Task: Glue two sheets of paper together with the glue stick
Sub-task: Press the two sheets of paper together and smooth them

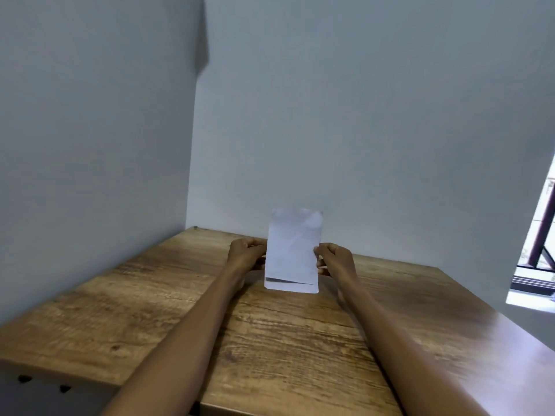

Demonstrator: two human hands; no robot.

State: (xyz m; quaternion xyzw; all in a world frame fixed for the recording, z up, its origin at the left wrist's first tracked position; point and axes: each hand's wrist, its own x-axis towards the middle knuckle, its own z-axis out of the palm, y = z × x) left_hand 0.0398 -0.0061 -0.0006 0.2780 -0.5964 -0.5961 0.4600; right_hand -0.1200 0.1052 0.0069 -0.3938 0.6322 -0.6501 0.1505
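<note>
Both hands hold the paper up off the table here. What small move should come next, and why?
Probably lower the paper flat onto the wooden table: the left hand and right hand pinch its side edges upright, a bottom layer gapes, and no glue stick is visible.

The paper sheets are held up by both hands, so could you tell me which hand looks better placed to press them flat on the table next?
Neither clearly: the left hand and right hand pinch opposite side edges of the paper sheets at matching height above the table.
</note>
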